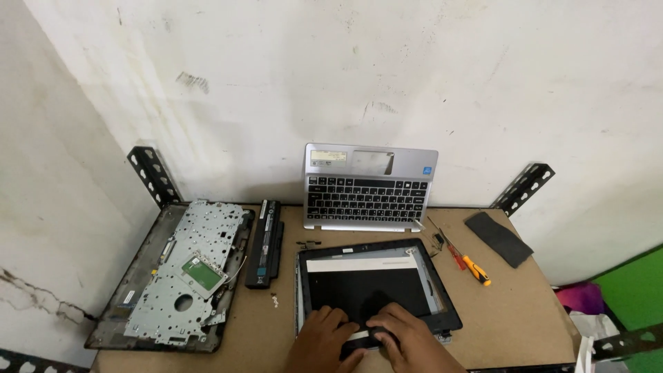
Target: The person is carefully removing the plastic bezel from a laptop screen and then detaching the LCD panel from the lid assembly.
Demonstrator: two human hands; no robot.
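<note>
— Starting at the left edge of the shelf: what lies there?

— An opened laptop base, metal plate up, long axis running front to back; just right of it a black battery pack, also lying front to back

— And in the middle?

— A silver keyboard deck leans upright against the wall at the back edge. In front of it the laptop screen panel lies flat in its black bezel, near the front edge, its long axis running left to right

— Where are the hands?

— Both sit on the panel's near edge. The left hand rests fingers bent on the lower left part of the dark glass; the right hand is just beside it, curled over a pale strip along the bottom. Whether either pinches anything, I cannot tell. The panel stretches away from them toward the wall, and neither hand looks nearer to it than the other

— Further right?

— An orange-handled screwdriver with a red one beside it, then a dark flat pad near the back right corner, well apart from the hands
</note>
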